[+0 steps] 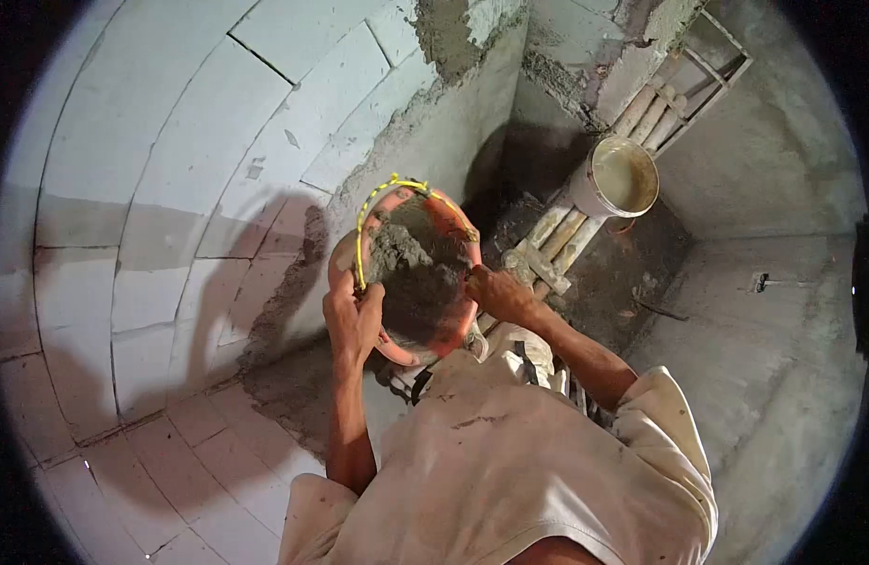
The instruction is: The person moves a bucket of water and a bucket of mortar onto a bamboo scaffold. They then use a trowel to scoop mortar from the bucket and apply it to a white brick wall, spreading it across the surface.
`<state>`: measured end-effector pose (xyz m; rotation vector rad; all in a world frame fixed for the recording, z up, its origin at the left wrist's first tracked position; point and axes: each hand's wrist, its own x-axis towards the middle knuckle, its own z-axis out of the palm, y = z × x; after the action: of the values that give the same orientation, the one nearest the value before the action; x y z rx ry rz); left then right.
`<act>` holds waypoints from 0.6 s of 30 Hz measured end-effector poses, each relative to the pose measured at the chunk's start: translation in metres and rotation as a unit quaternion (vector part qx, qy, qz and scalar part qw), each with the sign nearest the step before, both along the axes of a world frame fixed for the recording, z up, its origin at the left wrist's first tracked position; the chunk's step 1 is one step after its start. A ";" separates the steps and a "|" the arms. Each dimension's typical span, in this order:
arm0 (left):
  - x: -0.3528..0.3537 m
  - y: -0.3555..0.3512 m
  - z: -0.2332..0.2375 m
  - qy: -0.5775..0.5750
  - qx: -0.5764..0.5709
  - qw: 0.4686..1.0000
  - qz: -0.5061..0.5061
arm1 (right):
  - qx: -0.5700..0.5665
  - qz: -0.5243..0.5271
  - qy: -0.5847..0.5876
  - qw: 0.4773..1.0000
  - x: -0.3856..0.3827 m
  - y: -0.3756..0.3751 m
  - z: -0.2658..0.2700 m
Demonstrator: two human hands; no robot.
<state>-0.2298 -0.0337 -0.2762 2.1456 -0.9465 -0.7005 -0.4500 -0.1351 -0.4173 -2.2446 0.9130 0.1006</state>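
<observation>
Facing the block wall [170, 179], the orange bucket [432, 347] was held up just beside it, fingers of the left hand [354, 318] clamped on one side of its rim, those of the right hand [498, 294] on the other. It was judged best kept level, weight shared evenly. Grey mortar [411, 273] was heaped in it, a yellow handle [361, 235] lying along its rim.

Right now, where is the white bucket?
In the head view the white bucket sits upper right, on wooden poles by the wall corner, beyond the orange pan that the left hand and right hand hold.
</observation>
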 end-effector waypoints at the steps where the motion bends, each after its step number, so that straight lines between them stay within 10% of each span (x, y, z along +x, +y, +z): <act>1: -0.003 -0.003 0.004 0.010 0.003 1.000 -0.003 | 0.097 0.011 -0.073 0.993 0.001 -0.001 0.009; 3: -0.006 -0.009 0.004 0.004 0.026 0.999 -0.018 | 0.194 0.024 -0.149 0.969 0.001 0.002 0.001; 6: -0.013 -0.019 0.000 0.002 0.052 0.998 -0.019 | -0.124 0.183 -0.296 0.929 0.000 0.028 -0.068; 8: -0.012 -0.019 0.000 -0.027 0.049 0.998 -0.023 | 0.316 0.000 -0.145 0.938 -0.010 0.023 0.018; 18: -0.005 -0.011 -0.046 0.079 0.040 0.996 0.019 | 0.417 -0.181 -0.100 0.885 -0.038 0.035 0.038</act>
<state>-0.2350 -0.0448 -0.3219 2.1352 -0.8042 -0.8876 -0.4882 -0.1004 -0.3793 -1.2425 0.9251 0.0691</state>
